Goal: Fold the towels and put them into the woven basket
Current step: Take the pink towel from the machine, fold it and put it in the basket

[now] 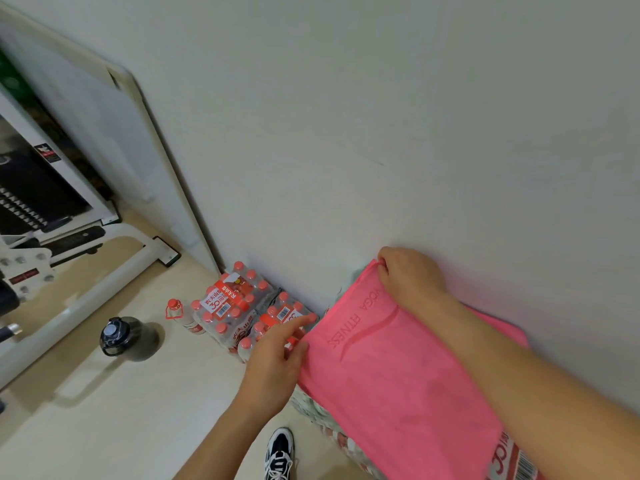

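I see pink towel [398,375] flat; right hand [410,277] pinches its 12 o'clock corner, left hand [275,362] pinches its 9 o'clock edge; 2 bottle packs [239,306] at 10 o'clock

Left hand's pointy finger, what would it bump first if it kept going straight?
Probably the near pack of red-capped water bottles; the left hand points its forefinger over them toward the wall. Depth is unclear, so it may clear the caps and hit the wall.

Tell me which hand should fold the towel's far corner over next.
Probably the right hand: it pinches that corner of the towel by the wall; the left hand holds the near edge.
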`<control>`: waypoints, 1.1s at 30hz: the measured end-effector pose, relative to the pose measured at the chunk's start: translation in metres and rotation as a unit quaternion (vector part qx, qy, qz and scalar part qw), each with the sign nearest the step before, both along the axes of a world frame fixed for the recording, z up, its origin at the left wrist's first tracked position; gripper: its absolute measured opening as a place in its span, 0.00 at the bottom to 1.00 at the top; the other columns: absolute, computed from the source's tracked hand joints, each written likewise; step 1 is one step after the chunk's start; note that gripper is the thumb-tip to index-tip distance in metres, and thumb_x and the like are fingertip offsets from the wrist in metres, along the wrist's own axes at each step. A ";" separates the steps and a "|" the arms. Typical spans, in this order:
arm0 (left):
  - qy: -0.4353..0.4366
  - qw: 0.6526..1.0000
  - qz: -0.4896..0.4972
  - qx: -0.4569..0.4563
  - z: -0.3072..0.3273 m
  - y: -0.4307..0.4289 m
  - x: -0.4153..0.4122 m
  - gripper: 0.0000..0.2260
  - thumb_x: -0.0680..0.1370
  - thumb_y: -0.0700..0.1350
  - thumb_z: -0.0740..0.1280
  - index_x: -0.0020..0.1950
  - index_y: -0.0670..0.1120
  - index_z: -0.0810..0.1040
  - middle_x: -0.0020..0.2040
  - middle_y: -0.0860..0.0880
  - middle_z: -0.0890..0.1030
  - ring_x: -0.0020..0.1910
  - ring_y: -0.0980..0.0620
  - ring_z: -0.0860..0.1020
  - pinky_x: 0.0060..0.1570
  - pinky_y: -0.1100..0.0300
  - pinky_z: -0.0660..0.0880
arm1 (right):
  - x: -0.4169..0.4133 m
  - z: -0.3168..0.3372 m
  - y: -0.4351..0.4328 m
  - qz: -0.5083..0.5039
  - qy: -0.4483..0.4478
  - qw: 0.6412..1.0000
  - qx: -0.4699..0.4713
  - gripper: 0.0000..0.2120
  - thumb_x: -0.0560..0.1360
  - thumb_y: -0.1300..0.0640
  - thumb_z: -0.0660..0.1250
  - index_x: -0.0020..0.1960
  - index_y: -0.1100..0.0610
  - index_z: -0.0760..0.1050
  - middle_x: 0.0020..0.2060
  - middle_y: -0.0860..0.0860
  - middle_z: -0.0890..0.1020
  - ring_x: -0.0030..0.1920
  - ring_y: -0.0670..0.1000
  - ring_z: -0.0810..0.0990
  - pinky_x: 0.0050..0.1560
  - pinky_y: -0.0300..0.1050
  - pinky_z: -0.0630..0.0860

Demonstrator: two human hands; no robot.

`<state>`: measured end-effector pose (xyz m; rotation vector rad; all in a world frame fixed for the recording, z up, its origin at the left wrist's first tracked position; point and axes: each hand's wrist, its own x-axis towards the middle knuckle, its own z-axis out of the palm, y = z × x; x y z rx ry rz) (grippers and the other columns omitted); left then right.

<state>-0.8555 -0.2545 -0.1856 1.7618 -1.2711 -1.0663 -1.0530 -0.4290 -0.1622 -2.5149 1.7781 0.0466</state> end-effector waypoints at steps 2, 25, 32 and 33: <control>-0.001 1.000 0.005 0.018 -0.002 -0.001 0.001 0.18 0.79 0.45 0.66 0.63 0.65 0.69 0.50 0.59 0.77 0.42 0.54 0.79 0.44 0.56 0.78 | 0.000 -0.002 0.002 0.003 -0.011 1.000 0.002 0.11 0.77 0.57 0.58 0.58 0.55 0.74 0.49 0.55 0.82 0.48 0.59 0.80 0.44 0.52 0.78; 0.421 0.900 0.085 0.074 0.043 -0.006 -0.007 0.04 0.73 0.41 0.70 0.44 0.41 0.79 0.36 0.42 0.78 0.28 0.50 0.75 0.28 0.61 0.75 | 0.039 0.054 0.146 0.045 -0.387 0.866 0.314 0.17 0.67 0.48 0.75 0.48 0.51 0.70 0.38 0.52 0.80 0.34 0.46 0.75 0.39 0.46 0.74; 0.473 0.875 0.063 0.078 0.047 -0.001 -0.015 0.11 0.77 0.33 0.62 0.53 0.39 0.82 0.43 0.40 0.80 0.37 0.49 0.80 0.41 0.60 0.80 | 0.029 0.038 0.161 -0.102 -0.517 0.833 0.172 0.06 0.72 0.61 0.72 0.43 0.50 0.81 0.37 0.43 0.84 0.37 0.43 0.82 0.42 0.37 0.78; 0.452 0.889 0.039 0.066 0.049 0.001 -0.016 0.14 0.77 0.30 0.61 0.54 0.40 0.82 0.44 0.41 0.80 0.39 0.49 0.80 0.44 0.59 0.80 | 0.027 0.037 0.161 -0.110 -0.524 0.827 0.174 0.05 0.72 0.61 0.72 0.44 0.51 0.82 0.37 0.44 0.85 0.38 0.43 0.82 0.43 0.38 0.79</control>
